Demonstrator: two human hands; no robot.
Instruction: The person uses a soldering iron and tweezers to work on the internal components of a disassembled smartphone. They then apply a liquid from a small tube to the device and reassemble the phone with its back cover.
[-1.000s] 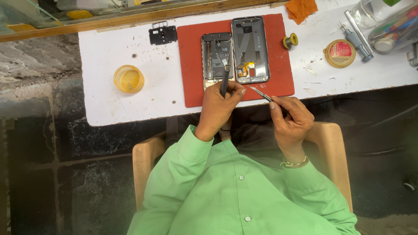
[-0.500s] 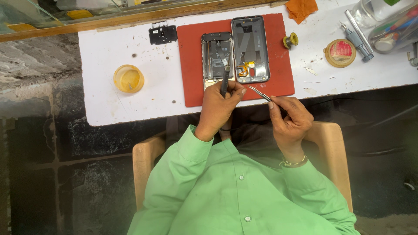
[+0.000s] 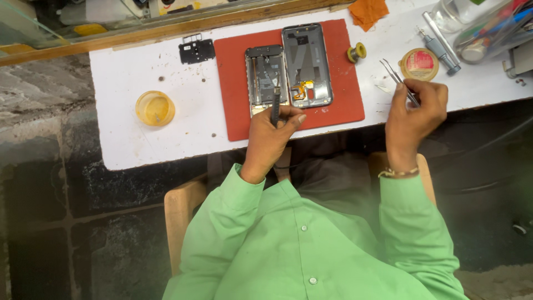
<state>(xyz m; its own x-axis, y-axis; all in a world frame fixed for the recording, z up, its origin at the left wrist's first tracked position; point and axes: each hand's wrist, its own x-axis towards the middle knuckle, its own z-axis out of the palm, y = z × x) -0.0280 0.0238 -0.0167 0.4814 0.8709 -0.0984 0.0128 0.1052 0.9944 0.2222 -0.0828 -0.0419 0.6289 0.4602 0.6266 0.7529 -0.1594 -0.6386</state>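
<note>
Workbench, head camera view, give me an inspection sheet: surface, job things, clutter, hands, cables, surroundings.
Surface: white bench, stained, with a red mat on it.
Job's things: opened phone and back frame side by side on the mat; screwdriver; tweezers.
Clutter: yellow dish, black plate, solder spool, round tin, orange cloth, clear tool container.
Hands: left hand holds the screwdriver tip on the phone; right hand holds the tweezers off the mat.
Cables: dark cable below the bench edge.
Surroundings: wooden chair, dark tiled floor.
</note>
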